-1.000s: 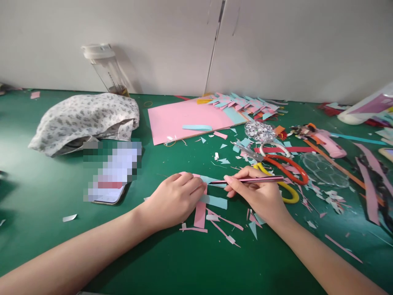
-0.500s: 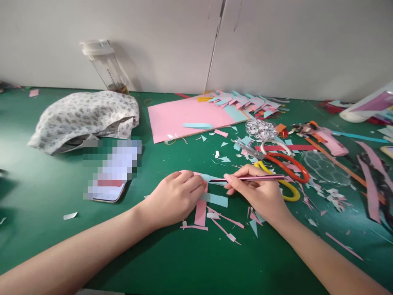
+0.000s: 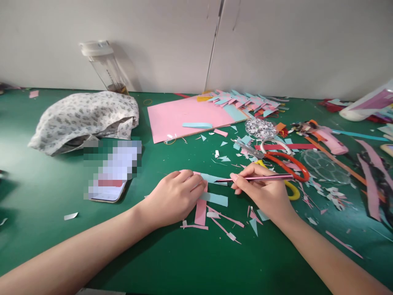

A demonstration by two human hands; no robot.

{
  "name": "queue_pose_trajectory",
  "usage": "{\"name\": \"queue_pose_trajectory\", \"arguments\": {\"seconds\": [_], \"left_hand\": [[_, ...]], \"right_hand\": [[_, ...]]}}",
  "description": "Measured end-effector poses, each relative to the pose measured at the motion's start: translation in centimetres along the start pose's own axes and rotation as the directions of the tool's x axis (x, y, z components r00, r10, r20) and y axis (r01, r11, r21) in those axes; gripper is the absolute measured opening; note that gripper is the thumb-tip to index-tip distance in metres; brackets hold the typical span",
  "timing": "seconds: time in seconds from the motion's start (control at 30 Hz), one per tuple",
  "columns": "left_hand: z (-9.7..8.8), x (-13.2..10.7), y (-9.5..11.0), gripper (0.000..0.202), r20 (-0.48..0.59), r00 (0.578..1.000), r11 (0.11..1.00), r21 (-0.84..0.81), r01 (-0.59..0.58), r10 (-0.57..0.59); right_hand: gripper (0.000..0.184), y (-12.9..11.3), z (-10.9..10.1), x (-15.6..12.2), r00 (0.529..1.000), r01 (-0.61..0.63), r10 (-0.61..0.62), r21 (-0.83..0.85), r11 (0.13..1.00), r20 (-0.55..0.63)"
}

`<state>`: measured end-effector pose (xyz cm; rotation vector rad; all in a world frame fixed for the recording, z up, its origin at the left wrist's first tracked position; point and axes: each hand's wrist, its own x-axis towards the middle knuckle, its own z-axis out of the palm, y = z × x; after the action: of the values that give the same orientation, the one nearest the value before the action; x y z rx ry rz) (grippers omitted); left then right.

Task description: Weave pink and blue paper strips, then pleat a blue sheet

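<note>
My left hand (image 3: pixel 175 198) rests with curled fingers on a small piece made of crossed pink and light blue paper strips (image 3: pixel 211 198), pressing it onto the green table (image 3: pixel 153 254). My right hand (image 3: pixel 264 192) pinches a thin pink pencil (image 3: pixel 258 178) that lies nearly level, its tip pointing left at the top blue strip. Loose pink and blue paper slivers lie around both hands.
Behind the right hand lie orange and yellow scissors (image 3: pixel 282 164), a dish of googly eyes (image 3: pixel 260 128), a pink glue gun (image 3: pixel 328 141) and a clear palette (image 3: pixel 325 166). A pink sheet (image 3: pixel 184 116), a phone (image 3: pixel 110 172), a patterned cloth (image 3: pixel 82 119) and a bottle (image 3: pixel 104 65) sit farther back.
My right hand with the pencil has drawn slightly to the right, away from the left hand. The left hand has stayed put on the strips.
</note>
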<state>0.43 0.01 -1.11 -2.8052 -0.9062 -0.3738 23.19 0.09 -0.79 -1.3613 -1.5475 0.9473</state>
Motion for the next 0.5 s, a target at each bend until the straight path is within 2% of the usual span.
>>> {"name": "queue_pose_trajectory", "arguments": {"seconds": [0.2,0.5], "left_hand": [[-0.1,0.0,-0.1,0.024,-0.003,1.000,1.000,-0.003,-0.002,0.002],[-0.1,0.1,0.0,0.024,-0.003,1.000,0.999,-0.041,-0.002,0.002]], "right_hand": [[0.022,0.5,-0.5,0.1,0.999,-0.017,0.015,-0.044,0.999,-0.052],[0.022,0.6,-1.3,0.3,0.989,0.007,-0.036,-0.193,0.981,-0.146]]}}
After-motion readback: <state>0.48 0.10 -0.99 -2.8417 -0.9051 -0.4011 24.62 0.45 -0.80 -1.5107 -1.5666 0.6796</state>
